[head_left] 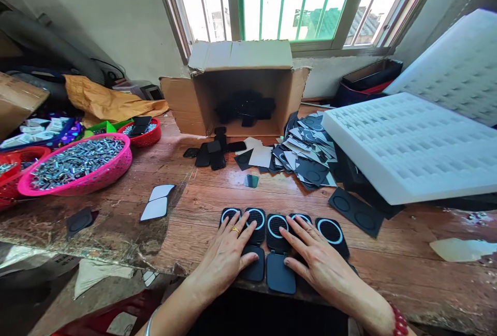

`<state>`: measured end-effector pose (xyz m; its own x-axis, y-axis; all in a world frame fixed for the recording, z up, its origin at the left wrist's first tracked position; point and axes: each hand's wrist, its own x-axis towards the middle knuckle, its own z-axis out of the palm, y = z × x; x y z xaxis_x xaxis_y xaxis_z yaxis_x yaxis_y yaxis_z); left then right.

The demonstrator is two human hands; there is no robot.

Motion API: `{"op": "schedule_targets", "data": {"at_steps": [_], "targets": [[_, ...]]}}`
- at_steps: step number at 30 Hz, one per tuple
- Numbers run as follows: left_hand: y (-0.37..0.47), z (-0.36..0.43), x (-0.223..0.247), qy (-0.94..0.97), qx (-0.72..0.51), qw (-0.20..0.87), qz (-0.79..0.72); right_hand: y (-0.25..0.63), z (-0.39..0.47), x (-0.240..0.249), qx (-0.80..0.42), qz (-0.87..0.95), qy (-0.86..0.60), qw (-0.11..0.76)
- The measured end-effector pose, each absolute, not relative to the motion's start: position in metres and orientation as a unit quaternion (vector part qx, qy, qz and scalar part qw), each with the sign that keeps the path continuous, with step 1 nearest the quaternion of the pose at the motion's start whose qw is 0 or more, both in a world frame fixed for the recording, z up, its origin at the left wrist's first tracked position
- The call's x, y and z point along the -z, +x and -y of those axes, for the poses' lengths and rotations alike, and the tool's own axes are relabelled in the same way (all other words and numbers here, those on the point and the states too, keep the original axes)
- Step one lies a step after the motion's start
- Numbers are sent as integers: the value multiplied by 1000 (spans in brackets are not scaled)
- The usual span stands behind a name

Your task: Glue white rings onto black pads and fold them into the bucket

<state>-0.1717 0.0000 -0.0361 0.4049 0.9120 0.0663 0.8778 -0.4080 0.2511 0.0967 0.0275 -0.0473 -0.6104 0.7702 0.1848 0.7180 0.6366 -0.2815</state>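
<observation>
A row of black hinged square pads with white rings lies along the table's front edge. My left hand rests with fingers spread over the two leftmost pads, its thumb on a plain lower flap. My right hand is also spread, its fingertips on the middle pad and the one beside it. Its thumb touches the upper corner of another plain flap. The rightmost ringed pad lies just beyond my right hand's fingers. Parts of the pads are hidden beneath both hands.
An open cardboard box with black pieces inside stands at the back. Loose black pads and a pile of ring-printed sheets lie before it. White foam trays are at right. A pink basket of metal parts sits left.
</observation>
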Motion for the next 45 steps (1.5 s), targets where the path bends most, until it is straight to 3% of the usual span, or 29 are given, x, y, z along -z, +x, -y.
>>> {"op": "schedule_targets", "data": {"at_steps": [8,15,21,33,39,45], "targets": [[-174,-2,46,838,-113,84,-528,94,-27,28,-134,885,-433,104],[-201,-7,45,802,-220,45,-554,108,-71,-14,-114,859,-449,218],[-226,-4,45,743,-285,61,-602,96,-140,-19,-129,848,-474,197],[-234,-2,75,686,-296,47,-662,-60,-206,2,-137,876,-425,181],[-233,-2,75,692,-276,31,-666,-147,-212,11,-139,805,-541,201],[-233,-1,80,689,-288,49,-663,-170,-222,8,-197,747,-600,209]]}}
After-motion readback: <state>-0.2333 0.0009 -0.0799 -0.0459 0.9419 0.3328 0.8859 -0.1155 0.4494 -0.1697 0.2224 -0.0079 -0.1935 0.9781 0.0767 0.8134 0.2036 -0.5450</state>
